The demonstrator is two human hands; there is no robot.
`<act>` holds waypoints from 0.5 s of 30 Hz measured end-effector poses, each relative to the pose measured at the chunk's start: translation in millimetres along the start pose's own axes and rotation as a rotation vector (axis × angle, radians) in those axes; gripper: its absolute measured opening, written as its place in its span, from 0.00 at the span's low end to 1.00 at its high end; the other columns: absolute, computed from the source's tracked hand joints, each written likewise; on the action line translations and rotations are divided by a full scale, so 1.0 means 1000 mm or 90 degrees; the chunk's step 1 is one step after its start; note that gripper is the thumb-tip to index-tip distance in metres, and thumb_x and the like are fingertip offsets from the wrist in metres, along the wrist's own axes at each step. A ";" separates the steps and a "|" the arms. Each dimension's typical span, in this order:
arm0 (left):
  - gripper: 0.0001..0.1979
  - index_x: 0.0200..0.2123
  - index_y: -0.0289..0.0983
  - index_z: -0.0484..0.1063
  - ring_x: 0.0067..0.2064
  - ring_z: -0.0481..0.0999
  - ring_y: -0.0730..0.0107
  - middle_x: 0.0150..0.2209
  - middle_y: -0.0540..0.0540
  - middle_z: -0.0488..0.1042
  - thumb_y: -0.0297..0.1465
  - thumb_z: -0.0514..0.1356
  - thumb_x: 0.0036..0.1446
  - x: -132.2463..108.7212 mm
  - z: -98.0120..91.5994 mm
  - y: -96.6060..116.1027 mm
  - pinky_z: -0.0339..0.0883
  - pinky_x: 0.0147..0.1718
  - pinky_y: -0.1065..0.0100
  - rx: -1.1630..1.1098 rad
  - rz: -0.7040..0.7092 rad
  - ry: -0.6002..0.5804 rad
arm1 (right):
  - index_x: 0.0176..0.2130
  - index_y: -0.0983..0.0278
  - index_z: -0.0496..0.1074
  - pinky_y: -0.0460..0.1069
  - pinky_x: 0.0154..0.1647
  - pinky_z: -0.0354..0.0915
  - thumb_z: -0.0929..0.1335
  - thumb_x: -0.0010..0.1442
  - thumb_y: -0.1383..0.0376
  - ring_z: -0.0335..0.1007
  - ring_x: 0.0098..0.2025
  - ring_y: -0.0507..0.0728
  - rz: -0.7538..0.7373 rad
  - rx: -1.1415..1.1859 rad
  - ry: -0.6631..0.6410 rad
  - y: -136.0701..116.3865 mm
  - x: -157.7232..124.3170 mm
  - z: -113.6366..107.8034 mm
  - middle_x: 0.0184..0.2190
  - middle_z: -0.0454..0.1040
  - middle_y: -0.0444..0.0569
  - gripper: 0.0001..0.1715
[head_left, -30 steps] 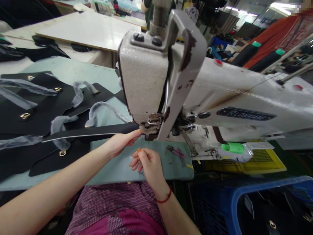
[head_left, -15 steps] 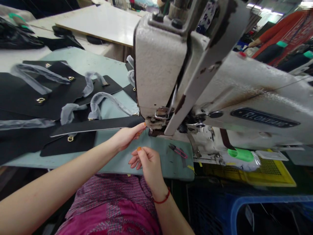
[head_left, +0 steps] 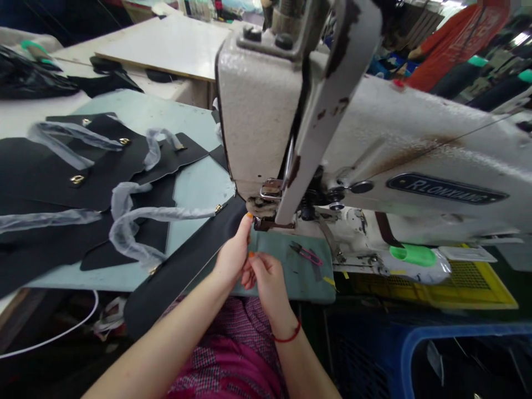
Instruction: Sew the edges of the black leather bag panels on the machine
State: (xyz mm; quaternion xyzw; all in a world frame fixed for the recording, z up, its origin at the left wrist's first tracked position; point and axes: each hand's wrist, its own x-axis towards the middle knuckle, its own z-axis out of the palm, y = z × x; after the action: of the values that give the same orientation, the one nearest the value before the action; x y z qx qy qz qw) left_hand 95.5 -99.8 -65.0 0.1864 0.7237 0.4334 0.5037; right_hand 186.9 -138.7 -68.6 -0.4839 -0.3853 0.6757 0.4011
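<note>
My left hand (head_left: 233, 252) is closed on the edge of a black leather-like panel (head_left: 193, 249), its thumb close to the presser foot (head_left: 270, 223) of the sewing machine (head_left: 260, 116). The panel slants across the table's front edge and bears a handle (head_left: 128, 244) wrapped in clear plastic, with gold-coloured metal fittings at its ends. Just right of the left hand, my right hand (head_left: 266, 274) has its fingers curled and pinched together; whatever they hold, if anything, is hidden. Pink-handled thread snips (head_left: 306, 254) lie to the right on the green table surface.
More black panels (head_left: 50, 194) with wrapped handles are piled at the left. A blue crate (head_left: 409, 354) with black pieces inside stands at lower right, below a yellow basket (head_left: 469, 277). Behind the machine is a person in an orange top (head_left: 453, 50).
The panel has turned, its free end swinging towards me and over the table's front edge. My left hand has turned with it, and my right hand has come up beside the left.
</note>
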 end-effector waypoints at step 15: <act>0.09 0.41 0.43 0.74 0.39 0.73 0.69 0.38 0.48 0.75 0.37 0.61 0.57 -0.077 -0.062 0.017 0.68 0.39 0.73 -0.086 0.247 -0.176 | 0.32 0.65 0.73 0.43 0.25 0.63 0.60 0.66 0.49 0.73 0.28 0.53 -0.140 -0.154 0.094 -0.018 0.028 0.016 0.26 0.75 0.47 0.26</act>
State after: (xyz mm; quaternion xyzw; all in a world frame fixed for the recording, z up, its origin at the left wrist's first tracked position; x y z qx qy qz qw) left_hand 70.0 -172.2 -0.3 0.3455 0.5678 0.5397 0.5166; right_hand 168.9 -108.7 -58.3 -0.5318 -0.4839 0.5390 0.4387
